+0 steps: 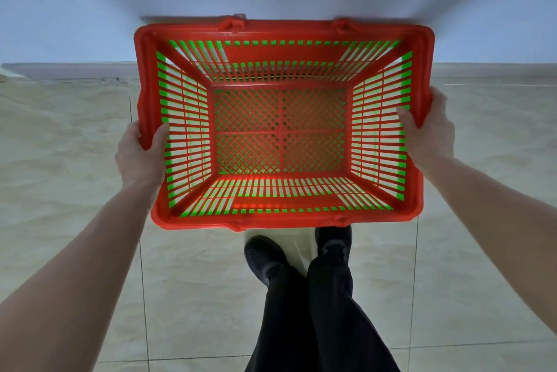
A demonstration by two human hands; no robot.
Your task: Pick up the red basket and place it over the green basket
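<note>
Red plastic basket (283, 224), slotted and empty, is held level above the tiled floor (75, 145), near the wall. Left hand (140, 154) grips its left rim, right hand (429, 130) its right rim, thumbs inside. Black shoes (265, 254) stand below.

My forearms are bare to the edge of view, with no sleeves, watch or rings on my left hand (137, 157) or right hand (429, 133). I wear long black trousers (313, 320) and dark grey-black mesh sneakers (265, 257) with dark laces.
</note>
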